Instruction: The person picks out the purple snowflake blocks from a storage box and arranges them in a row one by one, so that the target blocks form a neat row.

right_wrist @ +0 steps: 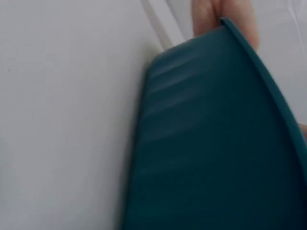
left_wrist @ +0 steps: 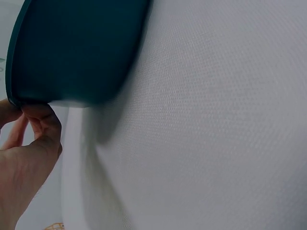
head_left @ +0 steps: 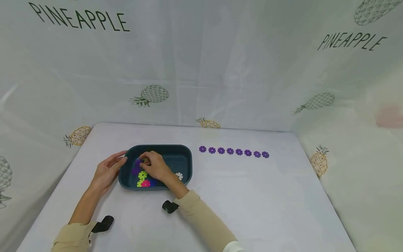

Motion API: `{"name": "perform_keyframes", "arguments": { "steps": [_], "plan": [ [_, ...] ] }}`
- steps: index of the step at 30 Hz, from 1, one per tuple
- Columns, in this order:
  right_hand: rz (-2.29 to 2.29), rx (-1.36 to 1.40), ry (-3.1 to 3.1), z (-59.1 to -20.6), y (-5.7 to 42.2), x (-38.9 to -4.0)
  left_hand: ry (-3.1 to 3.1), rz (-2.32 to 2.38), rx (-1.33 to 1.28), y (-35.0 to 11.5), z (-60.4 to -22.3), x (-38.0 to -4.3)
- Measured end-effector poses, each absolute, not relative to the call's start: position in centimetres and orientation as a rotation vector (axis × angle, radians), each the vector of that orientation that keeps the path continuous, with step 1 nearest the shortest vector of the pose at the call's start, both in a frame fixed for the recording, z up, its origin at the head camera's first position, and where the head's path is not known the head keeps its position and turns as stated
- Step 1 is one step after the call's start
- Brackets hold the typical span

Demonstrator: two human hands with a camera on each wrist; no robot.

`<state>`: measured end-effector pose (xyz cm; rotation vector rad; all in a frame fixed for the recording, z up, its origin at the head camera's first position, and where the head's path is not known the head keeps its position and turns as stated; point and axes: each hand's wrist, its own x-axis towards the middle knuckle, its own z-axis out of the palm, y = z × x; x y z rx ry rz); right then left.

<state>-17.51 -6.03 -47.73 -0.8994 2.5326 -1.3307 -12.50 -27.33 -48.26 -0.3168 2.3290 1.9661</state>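
A dark teal tray (head_left: 176,161) lies on the table, with several flower-shaped discs in it. My left hand (head_left: 105,173) holds its left end; in the left wrist view the thumb and fingers pinch the rim. Inside, my right hand (head_left: 156,168) reaches to the left part, its bent fingertips at purple discs (head_left: 136,170). Whether they pinch one is hidden. Below them lie yellow-green discs (head_left: 142,175) and a pink disc (head_left: 146,183). A white disc (head_left: 179,176) sits near the right end. The right wrist view shows mostly the tray's outer wall (right_wrist: 206,129).
Several purple flower discs (head_left: 230,151) form a row on the white table (head_left: 252,203), right of the tray. Behind the table hangs a pineapple-printed curtain (head_left: 239,70). Each wrist carries a black camera mount, the left one (head_left: 104,224) low over the table.
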Motion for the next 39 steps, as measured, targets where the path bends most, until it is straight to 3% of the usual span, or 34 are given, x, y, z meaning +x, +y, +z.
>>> {"name": "perform_keyframes", "arguments": {
  "steps": [16, 30, 39],
  "plan": [
    [-0.652, -1.272, 2.669, -48.9, -7.2, -17.0, 2.046, 2.121, -0.389, -27.3, -47.5, -13.0],
    [-0.672, -1.341, 2.626, -48.5, -6.7, -17.1, 2.033, 2.127, -0.369, -27.0, -47.2, -13.3],
    [-0.934, -1.260, 2.541, -47.6, -5.1, -17.6, 2.185, 1.991, -0.394, -26.8, -47.4, -13.1]
  ]
}}
